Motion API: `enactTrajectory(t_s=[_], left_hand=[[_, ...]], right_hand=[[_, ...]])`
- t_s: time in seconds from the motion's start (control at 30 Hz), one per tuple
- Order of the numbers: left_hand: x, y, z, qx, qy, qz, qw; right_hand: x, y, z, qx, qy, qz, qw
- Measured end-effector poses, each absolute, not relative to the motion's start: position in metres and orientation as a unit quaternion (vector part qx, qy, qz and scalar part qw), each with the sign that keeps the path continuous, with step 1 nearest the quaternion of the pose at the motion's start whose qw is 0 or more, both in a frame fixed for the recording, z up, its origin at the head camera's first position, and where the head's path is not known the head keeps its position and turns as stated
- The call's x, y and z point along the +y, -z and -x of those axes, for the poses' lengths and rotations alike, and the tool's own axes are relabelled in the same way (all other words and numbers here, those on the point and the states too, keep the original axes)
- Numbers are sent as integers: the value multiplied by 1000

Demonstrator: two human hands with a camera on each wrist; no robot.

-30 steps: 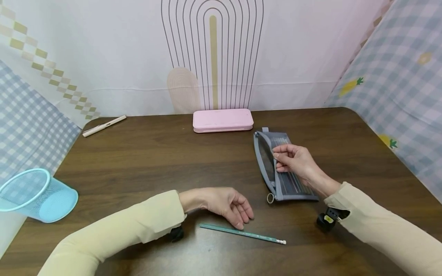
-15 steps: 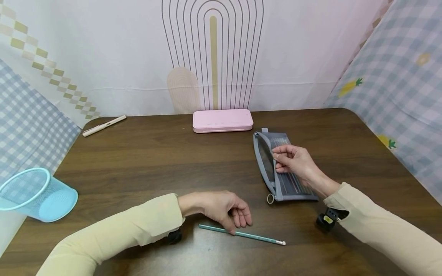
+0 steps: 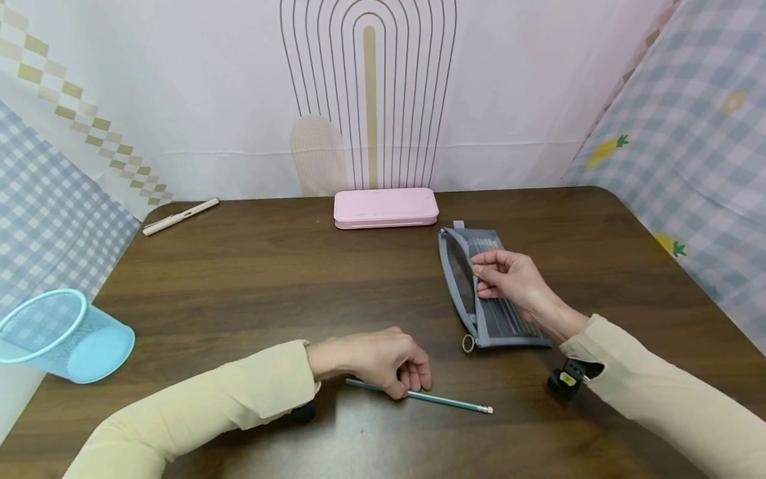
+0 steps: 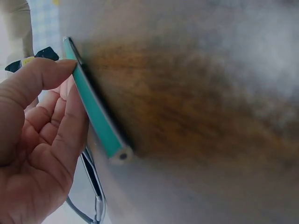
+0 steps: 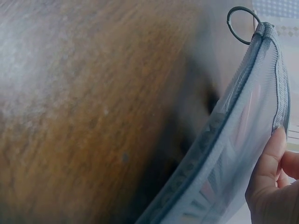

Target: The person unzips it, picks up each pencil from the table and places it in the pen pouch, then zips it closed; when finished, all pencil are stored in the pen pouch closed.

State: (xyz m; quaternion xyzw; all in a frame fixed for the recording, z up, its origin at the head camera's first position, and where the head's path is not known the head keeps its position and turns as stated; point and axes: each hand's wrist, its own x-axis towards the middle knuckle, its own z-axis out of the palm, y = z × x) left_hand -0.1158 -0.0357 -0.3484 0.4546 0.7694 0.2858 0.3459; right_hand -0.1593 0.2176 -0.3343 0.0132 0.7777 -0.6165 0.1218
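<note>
My left hand (image 3: 383, 362) pinches a green pencil (image 3: 450, 401) near its middle, low over the table. In the left wrist view the thumb lies against the pencil (image 4: 100, 119), whose flat, unsharpened end faces the camera; its white eraser end points right in the head view. My right hand (image 3: 513, 283) pinches the edge of a grey mesh zip pouch (image 3: 509, 326), keeping its mouth apart on the left side. Through the mesh of the pouch (image 5: 224, 154) in the right wrist view, several slim items show faintly. A metal ring (image 3: 468, 343) hangs at the pouch's near corner.
Against the back edge of the brown table (image 3: 269, 279) lies a pink case (image 3: 385, 207). A cream pen (image 3: 181, 217) rests at the far left corner. At the left edge, a light blue mesh cup (image 3: 98, 342) lies on its side.
The left hand has lowered to the pencil and closed its fingers on it, and the pencil has shifted slightly away from me. The right hand and pouch stay put.
</note>
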Motion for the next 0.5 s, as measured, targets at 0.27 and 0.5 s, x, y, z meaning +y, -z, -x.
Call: enactTrajectory(t_s=[0.27, 0.5], left_hand=[[-54, 343, 136, 756, -330, -419, 380], [-63, 340, 168, 726, -455, -275, 437]], right_hand=[[216, 335, 160, 770, 626, -12, 121], [216, 335, 160, 770, 627, -9, 119]])
